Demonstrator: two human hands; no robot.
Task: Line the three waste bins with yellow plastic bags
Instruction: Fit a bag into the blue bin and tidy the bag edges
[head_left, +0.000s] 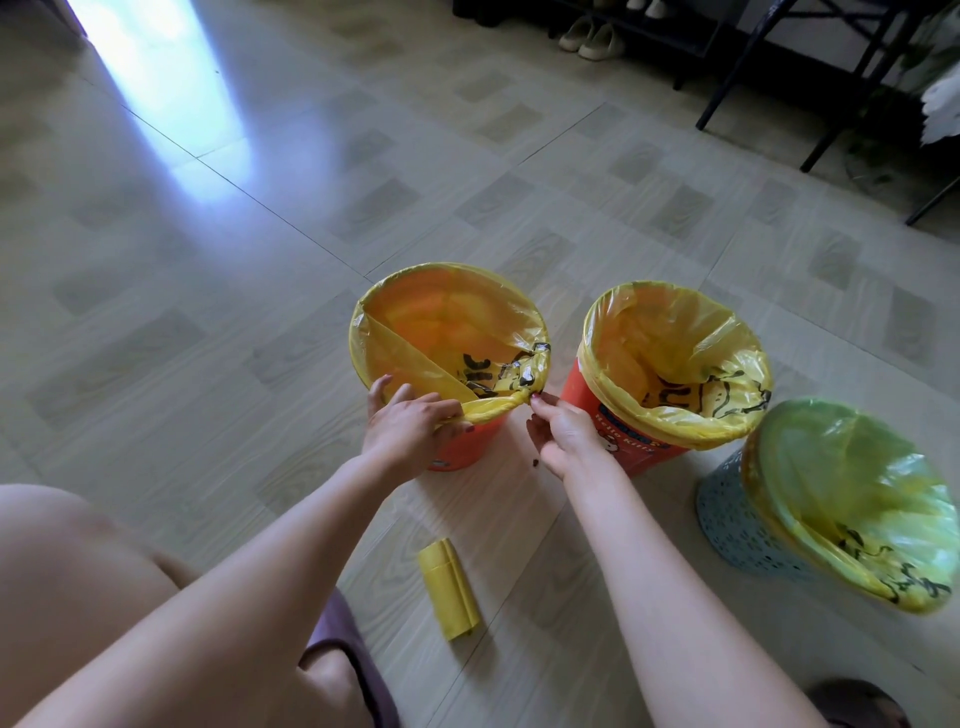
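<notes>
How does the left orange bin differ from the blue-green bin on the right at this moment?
The left orange bin has solid walls; the blue-green bin is perforated. Both hands, left hand and right hand, work the orange bin's bag rim; nobody touches the blue-green one. Both hold a yellow bag folded over the rim.

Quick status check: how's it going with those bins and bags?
Left hand and right hand both pinching the bag's rolled edge at the left orange bin. Middle orange bin and blue bin already lined. Spare bag roll on floor, nothing blocking.
</notes>
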